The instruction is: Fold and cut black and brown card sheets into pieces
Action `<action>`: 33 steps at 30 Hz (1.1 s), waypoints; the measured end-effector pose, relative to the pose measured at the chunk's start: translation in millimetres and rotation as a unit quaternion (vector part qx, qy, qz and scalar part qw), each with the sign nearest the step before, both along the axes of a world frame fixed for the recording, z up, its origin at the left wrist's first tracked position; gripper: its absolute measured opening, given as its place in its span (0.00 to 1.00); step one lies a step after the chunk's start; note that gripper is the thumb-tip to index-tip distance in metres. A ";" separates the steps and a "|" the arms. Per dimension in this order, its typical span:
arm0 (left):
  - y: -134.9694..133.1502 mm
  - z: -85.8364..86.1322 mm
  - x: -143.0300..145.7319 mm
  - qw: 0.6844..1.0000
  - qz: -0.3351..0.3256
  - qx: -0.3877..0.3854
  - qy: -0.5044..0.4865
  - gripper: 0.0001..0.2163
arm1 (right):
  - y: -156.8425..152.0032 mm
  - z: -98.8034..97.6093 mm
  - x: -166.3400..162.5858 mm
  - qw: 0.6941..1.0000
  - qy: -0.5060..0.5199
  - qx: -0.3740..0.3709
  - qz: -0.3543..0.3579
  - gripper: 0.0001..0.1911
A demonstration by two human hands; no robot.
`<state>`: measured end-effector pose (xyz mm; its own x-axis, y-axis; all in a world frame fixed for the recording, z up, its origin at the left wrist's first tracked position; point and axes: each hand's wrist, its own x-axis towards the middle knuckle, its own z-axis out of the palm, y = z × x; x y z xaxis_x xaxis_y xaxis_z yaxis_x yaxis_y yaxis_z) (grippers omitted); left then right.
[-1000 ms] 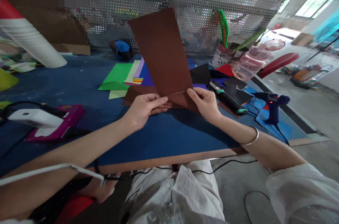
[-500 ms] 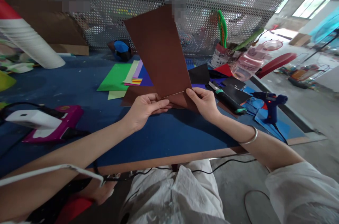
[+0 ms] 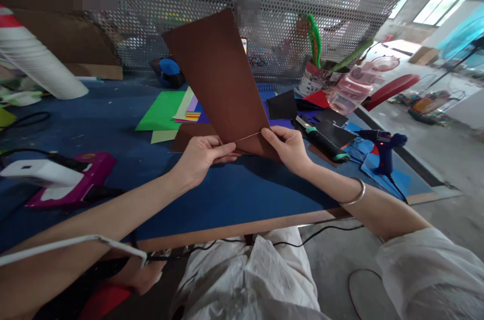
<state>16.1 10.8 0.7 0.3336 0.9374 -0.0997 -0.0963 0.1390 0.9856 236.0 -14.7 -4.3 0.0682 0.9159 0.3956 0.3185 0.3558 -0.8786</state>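
Observation:
A large brown sheet of card (image 3: 219, 73) stands up from my hands, tilted to the left at its top. Its lower edge is folded or overlapped by a narrow brown strip, with a thin pale line along the join. My left hand (image 3: 206, 156) pinches the lower left corner between thumb and fingers. At the lower right corner, my right hand (image 3: 287, 146) pinches the same card, thumb on top. Another brown sheet (image 3: 185, 137) lies on the table behind my left hand. The card hides part of the paper pile.
Green paper (image 3: 161, 111) and black scraps (image 3: 282, 105) lie behind the hands. To the right are a utility knife (image 3: 327, 143), a blue glue gun (image 3: 385, 146) and a pink plastic jug (image 3: 350, 88). A purple power strip (image 3: 94, 174) and stacked white cups (image 3: 45, 60) stand left.
The card's top has tipped a little farther left. Both hands keep their pinch on its lower edge, and the whole view has shifted slightly.

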 end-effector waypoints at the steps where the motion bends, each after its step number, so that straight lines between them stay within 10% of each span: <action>1: 0.2 -0.7 -0.1 1.000 -0.003 0.000 -0.004 0.21 | 0.4 -0.3 0.2 1.000 0.001 0.000 0.000 0.25; 33: -8.4 0.3 4.5 1.000 0.005 0.011 0.008 0.30 | -5.2 -2.6 -5.3 0.994 -0.012 -0.024 0.101 0.21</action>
<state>20.6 2.4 1.0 0.3218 0.9431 -0.0843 -0.0811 0.1161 0.9899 230.6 -19.9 -6.9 -0.1289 0.9277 0.3503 0.2662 0.3727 -0.8890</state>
